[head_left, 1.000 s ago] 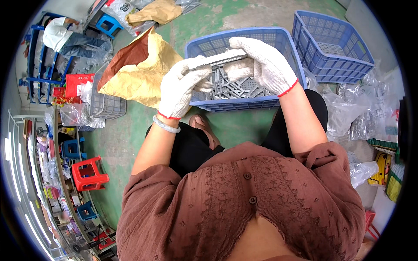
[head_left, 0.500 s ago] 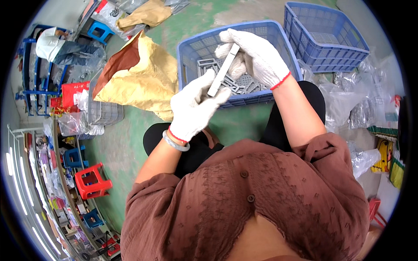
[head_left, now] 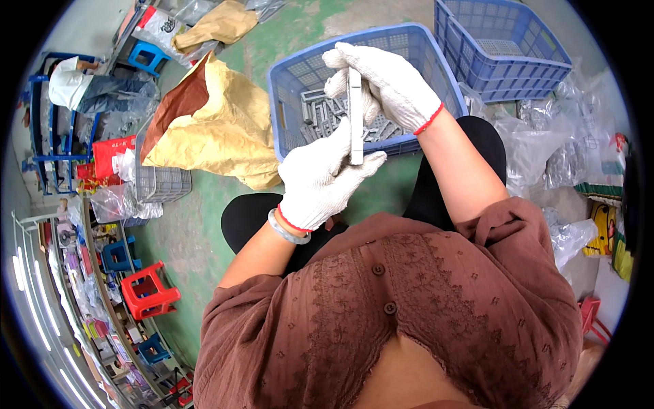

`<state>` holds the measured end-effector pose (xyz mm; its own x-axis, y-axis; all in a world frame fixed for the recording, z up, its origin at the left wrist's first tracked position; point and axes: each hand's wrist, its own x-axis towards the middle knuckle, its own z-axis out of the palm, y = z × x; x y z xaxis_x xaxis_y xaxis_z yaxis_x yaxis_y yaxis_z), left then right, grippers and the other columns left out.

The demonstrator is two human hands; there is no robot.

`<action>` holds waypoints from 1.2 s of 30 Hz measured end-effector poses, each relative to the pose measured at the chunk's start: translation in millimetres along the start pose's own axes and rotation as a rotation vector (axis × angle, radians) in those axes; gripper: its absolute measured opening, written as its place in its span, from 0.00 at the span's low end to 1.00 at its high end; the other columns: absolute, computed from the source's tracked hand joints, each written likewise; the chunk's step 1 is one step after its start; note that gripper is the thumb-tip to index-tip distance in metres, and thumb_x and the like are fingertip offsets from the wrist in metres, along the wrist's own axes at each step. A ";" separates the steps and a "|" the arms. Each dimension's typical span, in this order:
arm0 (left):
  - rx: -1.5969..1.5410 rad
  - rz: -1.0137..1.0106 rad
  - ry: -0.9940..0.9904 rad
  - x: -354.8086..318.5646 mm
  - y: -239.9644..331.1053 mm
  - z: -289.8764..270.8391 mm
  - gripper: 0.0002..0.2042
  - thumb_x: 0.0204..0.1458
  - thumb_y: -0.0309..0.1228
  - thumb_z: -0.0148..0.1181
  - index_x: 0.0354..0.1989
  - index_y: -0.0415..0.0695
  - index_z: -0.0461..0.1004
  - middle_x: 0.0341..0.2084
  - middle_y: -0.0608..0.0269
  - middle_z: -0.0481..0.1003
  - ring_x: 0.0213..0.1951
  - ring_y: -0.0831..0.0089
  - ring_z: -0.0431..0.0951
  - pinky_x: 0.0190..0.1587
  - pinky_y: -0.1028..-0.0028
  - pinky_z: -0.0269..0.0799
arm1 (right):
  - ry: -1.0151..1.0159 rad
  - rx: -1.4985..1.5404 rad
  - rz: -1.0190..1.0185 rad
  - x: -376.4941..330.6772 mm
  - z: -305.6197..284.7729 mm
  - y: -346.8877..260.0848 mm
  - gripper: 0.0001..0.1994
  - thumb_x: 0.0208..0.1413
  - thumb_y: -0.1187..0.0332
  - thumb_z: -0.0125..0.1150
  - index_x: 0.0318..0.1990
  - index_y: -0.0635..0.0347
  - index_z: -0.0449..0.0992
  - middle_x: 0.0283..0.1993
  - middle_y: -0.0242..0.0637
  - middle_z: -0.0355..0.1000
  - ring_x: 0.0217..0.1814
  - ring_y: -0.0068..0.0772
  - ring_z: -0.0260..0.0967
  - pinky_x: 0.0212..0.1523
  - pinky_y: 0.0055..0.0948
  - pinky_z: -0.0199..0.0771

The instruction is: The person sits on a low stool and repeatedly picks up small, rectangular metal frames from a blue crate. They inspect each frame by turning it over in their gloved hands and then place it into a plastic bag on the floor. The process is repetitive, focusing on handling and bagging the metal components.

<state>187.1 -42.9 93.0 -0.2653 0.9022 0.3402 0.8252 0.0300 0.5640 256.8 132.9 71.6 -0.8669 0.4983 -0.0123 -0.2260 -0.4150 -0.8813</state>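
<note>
Both my hands wear white knit gloves with red cuffs. Between them I hold a long grey metal bar (head_left: 355, 116), now standing almost upright in the picture. My left hand (head_left: 320, 180) grips its near end above my lap. My right hand (head_left: 385, 85) pinches its far end over a blue plastic basket (head_left: 289, 75) on the green floor. Several grey metal parts (head_left: 320, 112) lie inside that basket.
A second blue basket (head_left: 501, 48) sits at the upper right. A crumpled brown paper sack (head_left: 218, 129) lies left of the first basket. Clear plastic bags (head_left: 538, 146) pile at the right. Red and blue stools (head_left: 151, 292) and a grey crate (head_left: 160, 180) stand at the left.
The bar has turned from lying across to almost upright. My left hand has dropped toward my lap with its end, while my right hand stayed over the basket.
</note>
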 end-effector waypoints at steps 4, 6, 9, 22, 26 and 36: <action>0.002 -0.025 0.022 -1.4 -0.9 5.3 0.26 0.43 0.35 0.77 0.52 0.41 0.78 0.21 0.65 0.75 0.22 0.81 0.70 0.29 0.78 0.71 | -0.004 -0.044 -0.086 -3.3 0.7 -1.2 0.17 0.66 0.57 0.53 0.50 0.59 0.78 0.36 0.39 0.80 0.20 0.19 0.72 0.14 0.16 0.67; 0.072 0.010 -0.007 -3.2 -9.4 6.9 0.28 0.47 0.42 0.71 0.57 0.46 0.74 0.22 0.63 0.77 0.23 0.68 0.77 0.28 0.72 0.73 | -0.008 -0.072 -0.149 -4.4 -0.8 -0.3 0.16 0.66 0.58 0.53 0.51 0.57 0.79 0.37 0.39 0.80 0.20 0.18 0.72 0.14 0.15 0.67; 0.103 0.017 -0.036 -3.9 -11.5 7.1 0.30 0.50 0.46 0.68 0.61 0.48 0.71 0.23 0.61 0.78 0.24 0.62 0.80 0.27 0.69 0.74 | -0.019 -0.125 -0.207 -6.1 -0.3 0.0 0.16 0.66 0.58 0.53 0.52 0.56 0.79 0.37 0.38 0.80 0.19 0.17 0.71 0.15 0.15 0.67; -0.178 -0.229 -0.069 -5.7 -3.0 13.7 0.19 0.45 0.31 0.76 0.44 0.38 0.79 0.24 0.71 0.76 0.26 0.85 0.71 0.30 0.79 0.71 | 0.082 -0.246 -0.088 -8.8 6.6 -7.2 0.18 0.64 0.54 0.56 0.50 0.58 0.80 0.32 0.34 0.78 0.17 0.15 0.66 0.16 0.16 0.63; -0.501 -0.452 -0.085 -7.8 -10.9 15.5 0.15 0.48 0.25 0.74 0.42 0.37 0.76 0.31 0.70 0.78 0.32 0.84 0.75 0.37 0.81 0.72 | 0.068 -0.272 -0.039 -10.7 2.5 -12.9 0.19 0.62 0.51 0.58 0.43 0.58 0.81 0.26 0.30 0.74 0.16 0.15 0.64 0.15 0.18 0.62; -0.826 -0.495 -0.004 19.0 -18.0 4.1 0.21 0.59 0.27 0.59 0.60 0.34 0.66 0.38 0.53 0.78 0.34 0.72 0.79 0.36 0.74 0.78 | -0.038 -0.358 -0.096 -28.4 -43.3 -75.7 0.12 0.56 0.64 0.63 0.43 0.62 0.80 0.34 0.37 0.79 0.20 0.21 0.73 0.19 0.19 0.73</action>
<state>169.2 -24.5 86.2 -0.4865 0.8700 -0.0805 0.0079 0.0965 0.9953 317.8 183.1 118.2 -0.8667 0.4907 0.0898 -0.1432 -0.0724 -0.9870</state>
